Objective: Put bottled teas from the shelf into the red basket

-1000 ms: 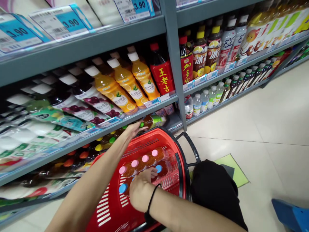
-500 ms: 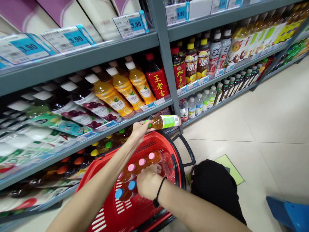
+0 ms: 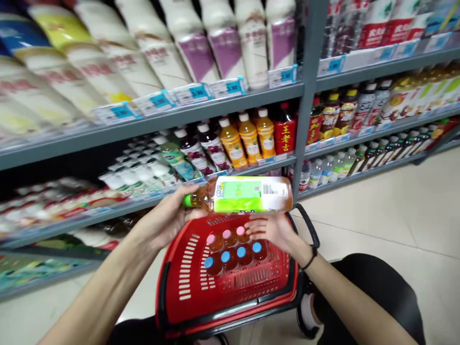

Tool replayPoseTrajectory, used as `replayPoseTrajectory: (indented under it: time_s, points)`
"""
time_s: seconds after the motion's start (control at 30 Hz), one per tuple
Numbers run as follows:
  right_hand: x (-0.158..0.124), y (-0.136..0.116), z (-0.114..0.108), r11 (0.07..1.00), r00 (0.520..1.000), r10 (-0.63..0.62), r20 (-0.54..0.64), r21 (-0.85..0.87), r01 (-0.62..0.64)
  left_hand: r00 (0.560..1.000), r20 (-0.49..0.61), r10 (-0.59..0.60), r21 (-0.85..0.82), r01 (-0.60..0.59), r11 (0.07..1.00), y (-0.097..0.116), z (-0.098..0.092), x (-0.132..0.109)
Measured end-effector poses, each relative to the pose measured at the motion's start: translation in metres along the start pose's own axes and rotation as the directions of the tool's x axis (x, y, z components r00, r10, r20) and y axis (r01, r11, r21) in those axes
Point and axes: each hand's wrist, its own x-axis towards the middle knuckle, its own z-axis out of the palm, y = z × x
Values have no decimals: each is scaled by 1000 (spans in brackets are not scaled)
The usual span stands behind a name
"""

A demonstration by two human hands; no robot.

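Grey store shelves [image 3: 230, 103] packed with drinks run across in front of me, with pale tiled floor [image 3: 388, 215] opening to the right. My left grip [image 3: 168, 220] is closed round the neck end of the tea bottle [image 3: 251, 194], which lies sideways in the air just above the red basket [image 3: 172, 268]. My right grip [image 3: 273, 229] is spread wide and holds nothing, just under the bottle's body. I cannot tell whether its fingers touch it.

Held by the neck alone, a long full bottle will want to lever down at its base, I judge. The right palm belongs under the label to share the weight, and any turn to upright should be slow.

Edges to mind:
- The lip of the lower shelf sits just behind the bottle.
- The grey upright post [image 3: 305, 120] stands near the bottle's base end.
- The basket's black handle [image 3: 311, 230] arches beside my right wrist.

In the basket, the pink-capped bottles [image 3: 227, 235] and blue-capped bottles [image 3: 241, 251] stand close together in two rows at the far side. The near half of the basket is bare, which I take for the freest room. The floor to the right is open too, past my knee [image 3: 377, 287].
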Motion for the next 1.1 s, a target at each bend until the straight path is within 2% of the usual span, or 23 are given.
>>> replayPoseTrajectory:
  time_s: [0.03, 0.07, 0.1, 0.17, 0.23, 0.3, 0.37, 0.47, 0.53, 0.57, 0.63, 0.7, 0.77, 0.9, 1.0, 1.1]
  points:
    - [-5, -6, 2, 966, 1000, -20, -7, 257, 21, 1000, -10, -10, 6, 10, 1000, -3, -10, -2]
    - [-9, -12, 7, 910, 1000, -14, 0, 414, 13, 999, -24, -21, 13, 22, 1000, -9, -19, -2]
    - [-12, -15, 12, 869, 1000, 21, -2, 495, -18, 999, -33, -35, 21, 35, 999, -18, -26, 1]
    - [-14, -14, 27, 849, 986, 144, -82, 522, -81, 998, -59, -36, 57, 39, 998, -41, -40, 11]
    - [-9, -2, 42, 842, 946, 240, -216, 532, -92, 995, -99, 6, 129, 7, 992, -66, -53, 22]
    - [-1, 15, 55, 839, 926, 263, -272, 539, -79, 988, -134, 70, 193, -43, 980, -87, -64, 27]
    - [6, 28, 64, 825, 915, 279, -292, 560, -73, 975, -131, 182, 252, -145, 957, -99, -75, 25]
    - [8, 36, 78, 772, 865, 367, -343, 631, -77, 920, -41, 390, 281, -364, 888, -105, -85, 12]
    - [6, 36, 88, 736, 846, 416, -334, 669, -98, 897, 84, 434, 178, -442, 879, -106, -85, 3]
    - [4, 35, 93, 726, 852, 424, -308, 678, -116, 888, 150, 435, 103, -451, 886, -107, -83, 0]
    - [2, 32, 102, 722, 880, 418, -225, 670, -171, 865, 229, 446, -42, -449, 893, -111, -77, -5]
    - [3, 27, 108, 745, 911, 388, -141, 630, -220, 850, 223, 476, -121, -461, 879, -113, -72, -6]
    - [8, 19, 112, 798, 926, 338, -170, 573, -186, 855, 150, 496, -139, -479, 867, -112, -72, -5]
    - [21, 6, 115, 907, 914, 209, -347, 419, -48, 881, -41, 472, -96, -474, 876, -101, -83, -1]
    - [28, 8, 118, 950, 927, 216, -306, 285, -127, 871, -108, 478, -89, -488, 868, -98, -87, 3]
    - [34, 19, 123, 973, 954, 202, -223, 162, -168, 845, -93, 527, -58, -533, 844, -106, -84, 3]
